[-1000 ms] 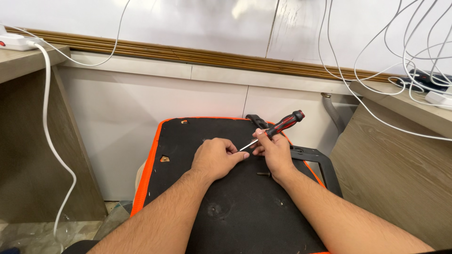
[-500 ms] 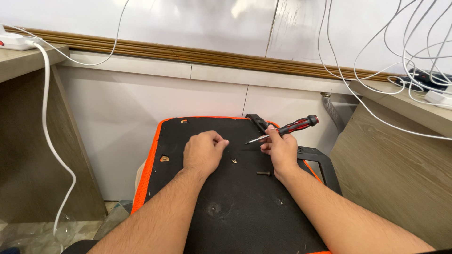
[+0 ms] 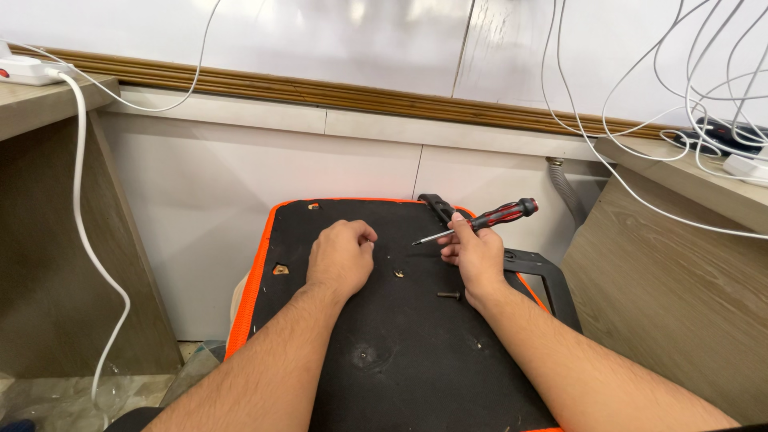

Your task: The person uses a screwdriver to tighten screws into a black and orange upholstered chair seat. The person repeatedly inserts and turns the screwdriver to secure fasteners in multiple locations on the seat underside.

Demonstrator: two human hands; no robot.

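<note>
On black felt panel (image 3: pixel 416 352): right hand (image 3: pixel 472 260) fingers grip ribbed red-black screwdriver (image 3: pixel 480 222); left hand (image 3: pixel 340 256) fisted.

My left hand (image 3: pixel 340 258) is curled into a loose fist, knuckles up. My right hand (image 3: pixel 474 258) pinches its fingers shut, just right of it.

A white wall (image 3: pixel 336 40) is running across the back, with a ribbed wooden trim (image 3: pixel 320 92) lying along its foot. Wooden desks are standing at left (image 3: pixel 48 240) and right (image 3: pixel 680 272). White cables (image 3: pixel 632 104) are hanging over the right desk's edge. Soft daylight is falling evenly.
</note>
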